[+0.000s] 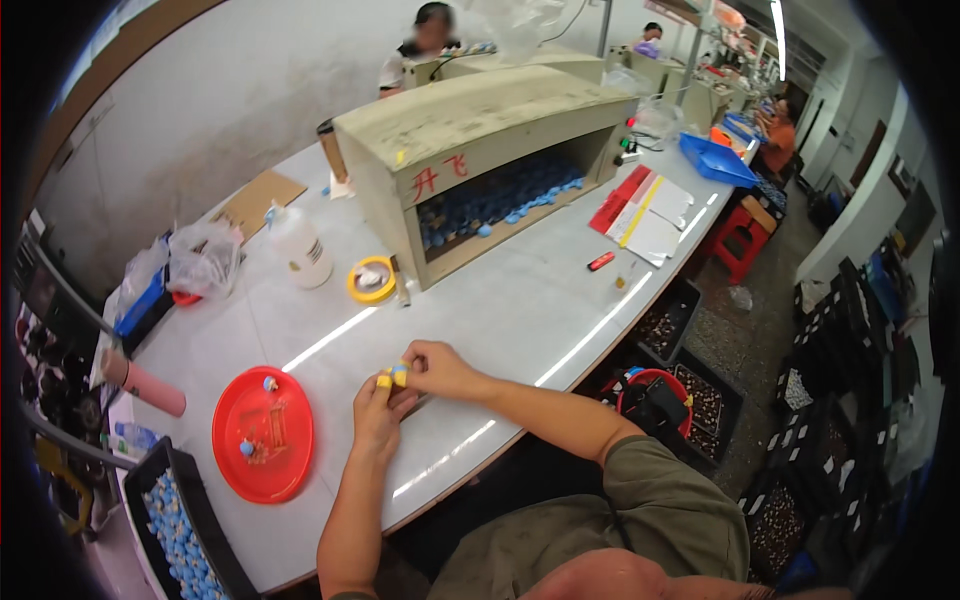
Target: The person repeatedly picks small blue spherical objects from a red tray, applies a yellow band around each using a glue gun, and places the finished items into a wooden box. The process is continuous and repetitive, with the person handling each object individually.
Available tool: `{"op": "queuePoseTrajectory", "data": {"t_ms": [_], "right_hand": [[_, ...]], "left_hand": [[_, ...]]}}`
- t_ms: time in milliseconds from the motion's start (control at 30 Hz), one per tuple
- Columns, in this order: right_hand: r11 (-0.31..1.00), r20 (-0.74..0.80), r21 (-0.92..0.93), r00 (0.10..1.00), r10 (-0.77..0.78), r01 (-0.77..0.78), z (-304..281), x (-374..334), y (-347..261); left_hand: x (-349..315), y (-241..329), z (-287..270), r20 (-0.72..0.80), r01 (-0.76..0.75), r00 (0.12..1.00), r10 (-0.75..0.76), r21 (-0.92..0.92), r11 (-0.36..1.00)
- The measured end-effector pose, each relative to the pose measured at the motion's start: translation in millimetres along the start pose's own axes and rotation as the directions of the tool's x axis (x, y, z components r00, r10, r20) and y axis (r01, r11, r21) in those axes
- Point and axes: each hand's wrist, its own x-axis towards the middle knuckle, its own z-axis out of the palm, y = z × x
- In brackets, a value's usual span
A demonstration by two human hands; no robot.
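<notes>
Head view: what are the two hands busy with?

They meet over the near part of the worktop [450, 310]. The left hand [378, 418] comes up from below, its fingertips pinched on a small blue piece [400, 371], and the right hand [440, 368] bends in from the other side to pinch it too.

Can you make the piece out clearly?

Barely. It is tiny and mostly hidden by the fingers; I can't tell its shape. Some fingertips wear yellow covers [384, 381].

What lies nearest?

To the left, a round red tray [237, 405] with two little blue-and-pale pieces lying apart on it and some orange bits around the lower one. Beyond its lower left side stands a black bin [214, 520] holding many blue pieces [180, 540].

And farther back?

A yellow tape roll [371, 298], with a white bottle [302, 252] to its left. Behind the roll and to its right, a big beige box [480, 110] faces us, more blue pieces heaped inside its opening.

Anything on the right?

Papers [655, 215] with a yellow strip, a small red object [601, 262] near them, and a blue tray [715, 160] farther along.
</notes>
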Motion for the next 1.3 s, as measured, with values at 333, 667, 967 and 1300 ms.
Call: {"op": "queuePoseTrajectory", "data": {"t_ms": [333, 667, 967, 1300], "right_hand": [[0.991, -0.013, 0.120, 0.998, 0.067, -0.065, 12.6, -2.1, 0.4], [0.991, -0.222, -0.128, 0.975, 0.003, -0.032, 31.9, -13.4, -8.1], [0.981, -0.266, -0.192, 0.963, -0.049, -0.003, 34.0, -16.7, -11.5], [0.981, -0.290, -0.194, 0.955, -0.069, 0.012, 36.4, -16.6, -9.9]], "left_hand": [[-2.7, 1.8, 9.7, -0.046, -0.057, 0.998, 0.053, -0.086, 0.995], [3.4, -11.4, 8.8, -0.057, -0.114, 0.992, 0.114, -0.002, 0.993], [5.4, -15.0, 4.6, -0.060, -0.108, 0.992, 0.109, 0.013, 0.994], [7.6, -16.2, 3.2, -0.063, -0.104, 0.993, 0.104, 0.006, 0.995]]}}
